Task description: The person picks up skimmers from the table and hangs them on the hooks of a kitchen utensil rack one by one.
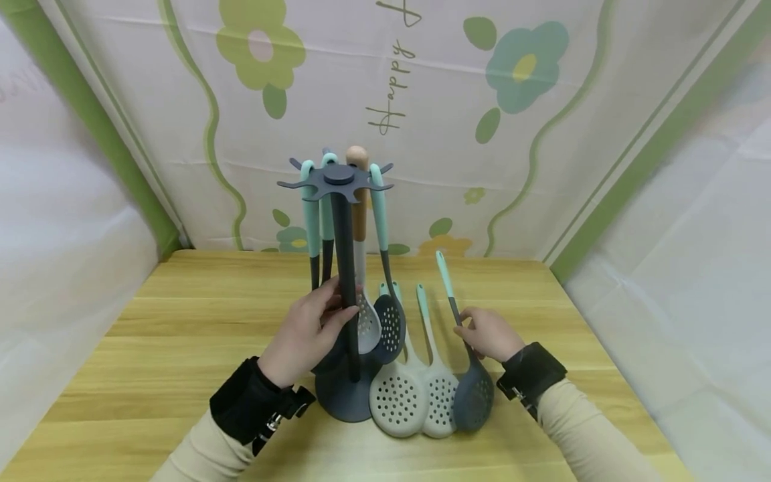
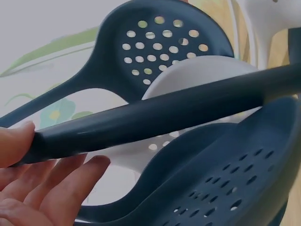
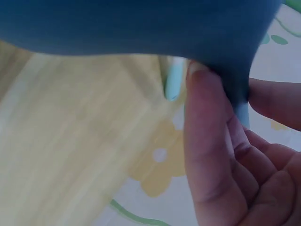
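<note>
My right hand (image 1: 490,335) pinches the dark blue-grey slotted spoon with the mint-green handle end (image 1: 474,399) between thumb and fingers, low on its shaft near the bowl. The spoon is to the right of the dark grey utensil stand with a slim round post and a crown of curved hooks (image 1: 345,248), well apart from that post. Its long axis points away from me: bowl on my side, mint tip on the far side and leaning slightly toward the stand. The spoons hanging on the stand run near upright instead, handles up at the crown, heads down, so I judge the angle between the two to be what counts here. I can't tell whether the bowl touches the table.

My left hand (image 1: 308,329) is wrapped round the stand's post, thumb on one side, fingers on the other; it is nearer the stand, my right nearer the spoon. Between stand and spoon lie a pale grey round skimmer with many holes (image 1: 399,399) and a narrower pale grey perforated spoon (image 1: 442,405).
</note>
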`<state>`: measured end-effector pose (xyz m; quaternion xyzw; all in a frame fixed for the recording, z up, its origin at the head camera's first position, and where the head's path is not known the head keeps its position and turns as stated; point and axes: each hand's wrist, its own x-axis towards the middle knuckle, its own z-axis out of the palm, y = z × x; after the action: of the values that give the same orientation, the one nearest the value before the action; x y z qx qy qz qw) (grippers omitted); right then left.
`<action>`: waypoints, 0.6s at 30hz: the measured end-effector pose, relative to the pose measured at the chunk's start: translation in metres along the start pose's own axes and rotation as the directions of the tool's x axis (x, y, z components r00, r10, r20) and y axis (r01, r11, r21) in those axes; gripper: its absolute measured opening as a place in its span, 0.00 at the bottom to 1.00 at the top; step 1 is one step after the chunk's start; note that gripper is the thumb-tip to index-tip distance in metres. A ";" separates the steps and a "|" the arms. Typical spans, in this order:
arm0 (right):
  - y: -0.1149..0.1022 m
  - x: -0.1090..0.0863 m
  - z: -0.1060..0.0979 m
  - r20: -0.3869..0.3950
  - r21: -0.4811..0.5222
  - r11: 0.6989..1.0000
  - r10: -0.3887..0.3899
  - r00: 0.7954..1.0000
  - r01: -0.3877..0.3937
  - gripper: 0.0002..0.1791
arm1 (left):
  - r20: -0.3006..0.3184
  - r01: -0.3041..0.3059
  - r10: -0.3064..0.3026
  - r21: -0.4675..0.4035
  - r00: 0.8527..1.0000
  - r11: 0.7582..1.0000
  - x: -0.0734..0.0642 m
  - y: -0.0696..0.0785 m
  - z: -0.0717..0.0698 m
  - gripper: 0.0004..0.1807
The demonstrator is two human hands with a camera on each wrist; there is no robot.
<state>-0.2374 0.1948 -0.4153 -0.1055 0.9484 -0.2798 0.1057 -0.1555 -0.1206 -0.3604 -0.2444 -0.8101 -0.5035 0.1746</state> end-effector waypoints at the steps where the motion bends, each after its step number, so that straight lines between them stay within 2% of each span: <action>1: -0.002 0.000 -0.001 -0.002 -0.002 1.000 -0.004 1.000 0.004 0.20 | 0.005 -0.002 0.003 -0.003 1.000 1.000 0.000 0.000 -0.001 0.20; 8: -0.009 0.001 -0.004 -0.010 -0.031 0.999 -0.008 1.000 0.008 0.18 | 0.001 -0.043 0.043 -0.053 0.999 0.998 0.002 0.004 -0.006 0.26; 12: -0.011 0.000 -0.005 -0.014 -0.032 0.999 -0.004 1.000 0.004 0.18 | 0.014 -0.067 0.068 -0.049 0.998 0.997 0.005 0.006 -0.008 0.28; 18: -0.014 -0.002 -0.005 -0.019 -0.022 1.000 -0.008 1.000 0.007 0.18 | 0.038 -0.058 0.058 -0.022 0.998 0.998 0.007 0.008 -0.008 0.25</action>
<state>-0.2346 0.1864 -0.4029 -0.1076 0.9519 -0.2709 0.0946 -0.1564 -0.1238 -0.3475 -0.2792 -0.8006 -0.5018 0.1710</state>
